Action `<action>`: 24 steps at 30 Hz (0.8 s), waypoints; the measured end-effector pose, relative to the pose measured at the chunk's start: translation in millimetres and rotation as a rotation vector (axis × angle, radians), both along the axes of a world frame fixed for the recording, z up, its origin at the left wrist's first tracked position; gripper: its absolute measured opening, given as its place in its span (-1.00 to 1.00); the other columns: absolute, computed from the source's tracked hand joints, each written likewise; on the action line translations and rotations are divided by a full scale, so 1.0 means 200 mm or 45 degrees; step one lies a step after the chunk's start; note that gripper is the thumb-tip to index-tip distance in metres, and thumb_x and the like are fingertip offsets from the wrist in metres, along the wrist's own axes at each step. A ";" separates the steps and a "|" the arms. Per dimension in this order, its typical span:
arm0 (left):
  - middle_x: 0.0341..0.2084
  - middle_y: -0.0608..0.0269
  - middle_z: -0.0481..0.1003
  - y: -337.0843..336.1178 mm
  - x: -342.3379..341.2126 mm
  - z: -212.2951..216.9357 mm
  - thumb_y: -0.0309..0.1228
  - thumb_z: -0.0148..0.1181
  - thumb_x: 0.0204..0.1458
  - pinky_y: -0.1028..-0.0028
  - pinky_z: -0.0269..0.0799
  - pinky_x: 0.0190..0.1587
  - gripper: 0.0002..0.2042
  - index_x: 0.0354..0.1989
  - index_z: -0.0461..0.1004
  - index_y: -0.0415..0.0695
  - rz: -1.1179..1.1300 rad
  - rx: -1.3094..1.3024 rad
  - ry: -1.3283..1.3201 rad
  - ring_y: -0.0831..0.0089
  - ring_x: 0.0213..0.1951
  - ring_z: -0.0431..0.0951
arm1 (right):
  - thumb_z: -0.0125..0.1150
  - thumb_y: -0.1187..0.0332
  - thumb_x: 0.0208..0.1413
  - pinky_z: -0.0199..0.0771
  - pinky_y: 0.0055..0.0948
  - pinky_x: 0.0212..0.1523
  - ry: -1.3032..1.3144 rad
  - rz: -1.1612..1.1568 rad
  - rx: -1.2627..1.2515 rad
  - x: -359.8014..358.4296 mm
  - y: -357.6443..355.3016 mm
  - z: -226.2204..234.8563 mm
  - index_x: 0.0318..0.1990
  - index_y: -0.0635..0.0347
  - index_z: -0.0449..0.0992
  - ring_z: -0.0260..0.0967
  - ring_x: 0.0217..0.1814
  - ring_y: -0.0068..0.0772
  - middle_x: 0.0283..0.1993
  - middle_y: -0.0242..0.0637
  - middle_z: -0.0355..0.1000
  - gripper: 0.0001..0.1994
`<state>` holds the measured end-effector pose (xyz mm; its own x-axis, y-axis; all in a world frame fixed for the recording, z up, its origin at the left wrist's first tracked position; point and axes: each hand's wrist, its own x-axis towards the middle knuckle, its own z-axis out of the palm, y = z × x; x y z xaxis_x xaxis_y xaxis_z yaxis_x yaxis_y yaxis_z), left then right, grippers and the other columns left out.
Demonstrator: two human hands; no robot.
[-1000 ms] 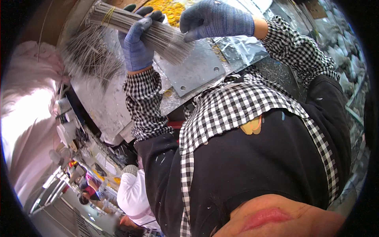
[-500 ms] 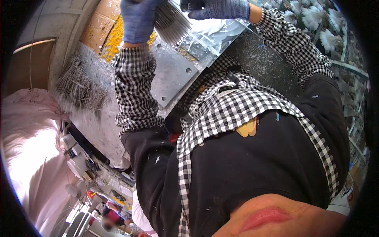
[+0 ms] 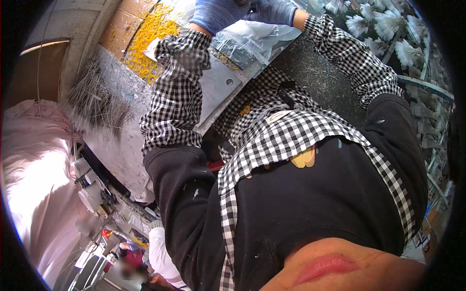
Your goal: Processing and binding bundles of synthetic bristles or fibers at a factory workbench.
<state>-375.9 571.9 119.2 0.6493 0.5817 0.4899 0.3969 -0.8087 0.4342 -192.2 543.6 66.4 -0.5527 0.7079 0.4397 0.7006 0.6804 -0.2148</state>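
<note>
Metal plate (image 3: pixel 221 87) is set on tabletop (image 3: pixel 310 82) betw. both forearms. Wire bundle (image 3: pixel 94 102) is laid to plate's left, ring pile (image 3: pixel 145 43) behind it; tufts (image 3: pixel 383 22) far right.

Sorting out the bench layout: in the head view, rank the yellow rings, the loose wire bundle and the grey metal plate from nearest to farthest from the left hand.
From the left hand:
1. Grey metal plate, just below it.
2. Yellow rings, to its left.
3. Loose wire bundle, far left on the bench.

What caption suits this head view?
Two blue-gloved hands, left hand and right hand, meet above a grey metal plate.
</note>
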 end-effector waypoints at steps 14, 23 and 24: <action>-0.37 -0.05 0.53 0.02 -0.02 0.03 -0.47 0.29 -0.12 0.19 0.47 -0.29 -0.66 -0.11 0.45 -0.12 -0.048 -0.021 -0.147 -0.01 -0.36 0.57 | 0.28 0.17 0.11 0.54 -0.28 -0.25 -0.013 -0.042 -0.211 -0.04 0.05 -0.09 -0.30 0.16 0.62 0.53 -0.34 -0.21 -0.37 -0.16 0.56 -0.76; -0.59 0.40 0.49 -0.48 -0.50 0.19 -0.35 0.13 0.06 0.36 0.37 -0.51 -0.96 -0.34 0.49 0.09 0.234 0.372 0.817 0.41 -0.55 0.54 | 0.25 0.47 0.09 0.50 -0.49 -0.20 0.417 0.246 -0.467 -0.16 -0.04 0.31 -0.04 0.19 0.53 0.46 -0.29 -0.51 -0.26 -0.32 0.53 -0.75; -0.60 0.43 0.49 -0.54 -0.56 0.13 -0.31 0.13 0.06 0.38 0.37 -0.46 -0.95 -0.39 0.51 0.11 0.323 0.323 1.167 0.44 -0.50 0.56 | 0.25 0.48 0.09 0.49 -0.52 -0.28 0.471 0.288 -0.399 -0.19 -0.02 0.35 -0.12 0.22 0.55 0.45 -0.37 -0.53 -0.34 -0.34 0.53 -0.80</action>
<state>-487.7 464.2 145.2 0.7104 0.7037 -0.0110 0.6682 -0.6794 -0.3031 -230.7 539.2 136.4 -0.5549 0.7177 0.4206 0.3826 0.6691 -0.6371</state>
